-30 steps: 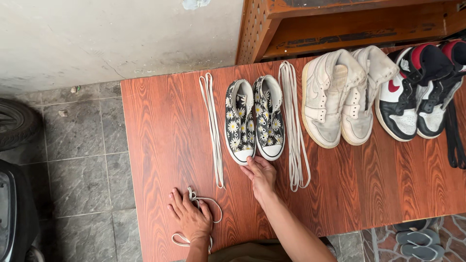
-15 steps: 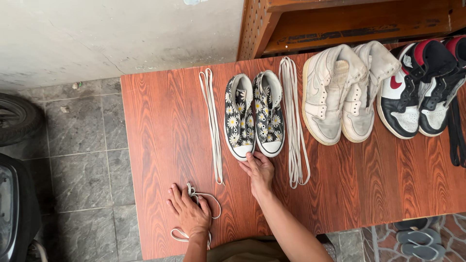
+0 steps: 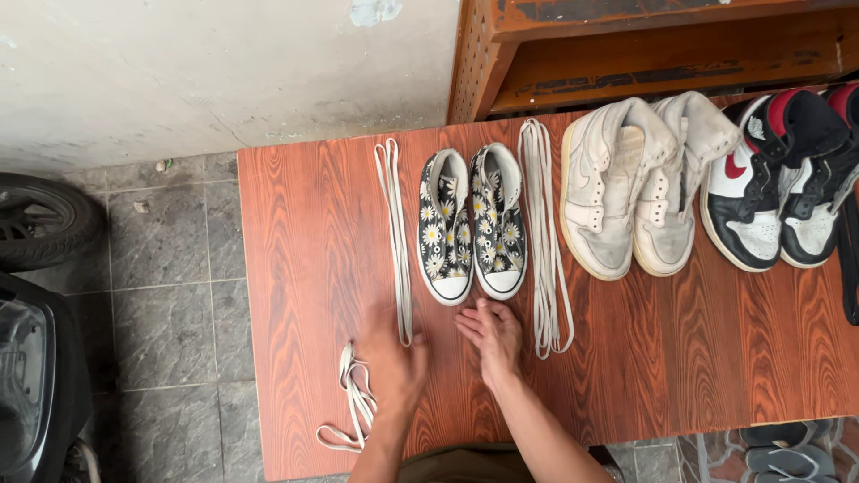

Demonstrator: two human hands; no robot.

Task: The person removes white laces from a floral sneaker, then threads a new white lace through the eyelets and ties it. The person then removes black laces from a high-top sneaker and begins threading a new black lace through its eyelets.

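Resting hands: both lie low on the wood-grain tabletop (image 3: 295,250), near its front edge.
Right hand (image 3: 491,333): palm down, fingers (image 3: 474,313) loosely spread and holding nothing, tips just short of the toe caps of the daisy-print sneakers (image 3: 472,224).
Left hand (image 3: 394,358): blurred, empty as far as it shows, beside the lower end of a straight white lace (image 3: 395,233); whether it touches the lace I cannot tell.
Bunched lace (image 3: 353,402): loose on the tabletop, just left of the left hand.
Second straight lace (image 3: 543,233): right of the daisy pair.
Further right: white high-tops (image 3: 626,188), then black, white and red high-tops (image 3: 778,179).
Floor: grey tiles (image 3: 152,295), a tyre (image 3: 40,228) at the left.
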